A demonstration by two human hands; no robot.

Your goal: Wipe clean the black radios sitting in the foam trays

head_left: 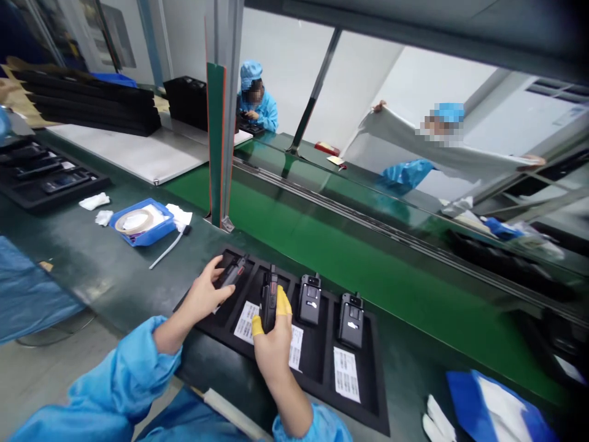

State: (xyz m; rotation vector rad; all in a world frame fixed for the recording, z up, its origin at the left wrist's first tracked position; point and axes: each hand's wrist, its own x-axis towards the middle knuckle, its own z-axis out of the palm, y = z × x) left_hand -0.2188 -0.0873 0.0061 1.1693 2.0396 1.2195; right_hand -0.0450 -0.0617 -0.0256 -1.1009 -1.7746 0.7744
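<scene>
Workbench point(124, 273) supports a black tray point(374, 368). Left hand point(202, 298): closed around first device point(231, 274) at the leftmost compartment. Right hand point(273, 337): pinching second device point(268, 301), turned edge-on, above the next compartment. Grip by side edges; avoid knocking antennas or creasing printed labels point(346, 374). Yellow finger cots point(283, 302) should aid grip.

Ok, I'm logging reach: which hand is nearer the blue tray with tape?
Left. The left hand is below and right of the blue tray in view; the right hand lies farther right and lower.
</scene>
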